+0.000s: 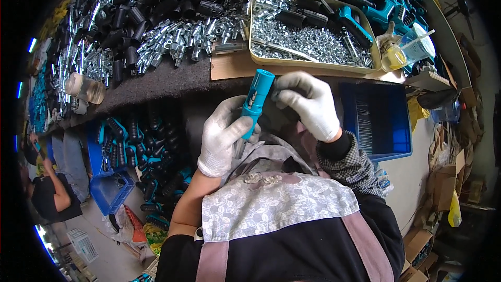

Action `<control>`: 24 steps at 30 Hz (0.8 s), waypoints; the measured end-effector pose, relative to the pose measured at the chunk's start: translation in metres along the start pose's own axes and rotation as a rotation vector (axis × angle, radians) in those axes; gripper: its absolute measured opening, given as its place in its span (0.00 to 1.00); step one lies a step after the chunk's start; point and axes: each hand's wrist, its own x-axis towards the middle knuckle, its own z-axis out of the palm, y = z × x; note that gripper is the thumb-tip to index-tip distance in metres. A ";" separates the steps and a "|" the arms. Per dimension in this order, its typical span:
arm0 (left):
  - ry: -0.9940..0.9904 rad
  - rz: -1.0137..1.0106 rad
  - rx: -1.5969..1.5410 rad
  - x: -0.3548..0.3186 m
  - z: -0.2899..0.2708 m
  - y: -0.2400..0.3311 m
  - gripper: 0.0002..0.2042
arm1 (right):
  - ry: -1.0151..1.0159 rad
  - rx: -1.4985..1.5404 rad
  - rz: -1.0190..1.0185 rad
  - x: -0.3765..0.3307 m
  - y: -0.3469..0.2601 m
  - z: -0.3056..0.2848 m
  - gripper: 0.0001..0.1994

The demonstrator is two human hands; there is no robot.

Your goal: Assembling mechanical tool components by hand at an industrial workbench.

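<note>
My left hand (pixel 220 134), in a white glove, is wrapped round a teal tubular tool part (pixel 259 87). The part is tilted, its round end up and leaning a little right. A slot in its side shows metal, and a grey metal piece (pixel 240 149) sticks out below the hand. Just right of the tube, apart from it, my gloved right hand (pixel 312 103) has its thumb and fingers curled together. Its fingertips look dark, and what they pinch, if anything, cannot be made out.
Ahead, a cream tray (pixel 313 62) of small metal parts stands on the bench among heaped metal pieces, black sleeves (pixel 136 23) and springs. A cup (pixel 417 42) and a jar (pixel 86 89) flank it. Blue bins (pixel 383 120) sit below. A person (pixel 55 190) works at far left.
</note>
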 end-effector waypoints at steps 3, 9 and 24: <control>0.004 0.017 -0.011 0.002 0.002 -0.002 0.29 | -0.008 -0.015 0.026 -0.005 0.013 0.009 0.04; 0.045 0.113 0.080 0.000 0.008 -0.010 0.24 | 0.012 -0.019 -0.110 -0.007 0.033 0.027 0.10; -0.187 -0.049 -0.294 0.003 -0.004 -0.009 0.34 | -0.246 -0.154 0.014 0.020 0.004 0.025 0.19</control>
